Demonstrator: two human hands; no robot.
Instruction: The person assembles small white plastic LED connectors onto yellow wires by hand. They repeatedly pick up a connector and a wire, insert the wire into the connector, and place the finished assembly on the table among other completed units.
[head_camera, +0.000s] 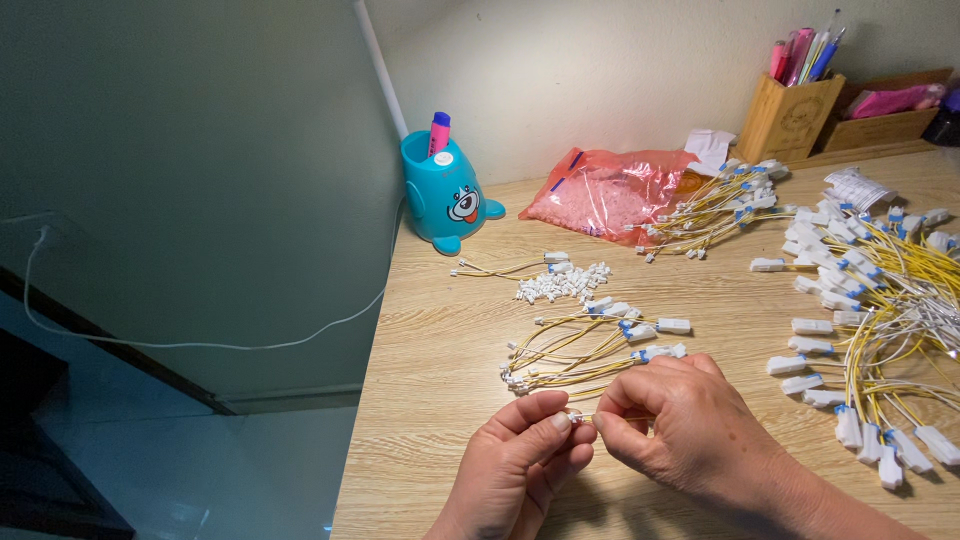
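Both hands pinch 1 thin yellow wire (612, 417): left hand (520, 462) grips its tiny white connector (577, 416), right hand (680, 425) grips the limp, light lead beside it.

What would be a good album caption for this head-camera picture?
Left hand and right hand pinch a yellow wire above a wooden desk strewn with wire bundles.

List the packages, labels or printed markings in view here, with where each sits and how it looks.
Red plastic bag: back of the desk, lying flat, translucent red, blue seal strip, small pale pieces inside.
Clear packet: right rear, small crumpled pouch with dark print.
Blue pen holder: left rear corner, teal cartoon shape with an eye and mouth drawn on.
Wooden pen holder: back right, square, faint round emblem.
No screens or signs.
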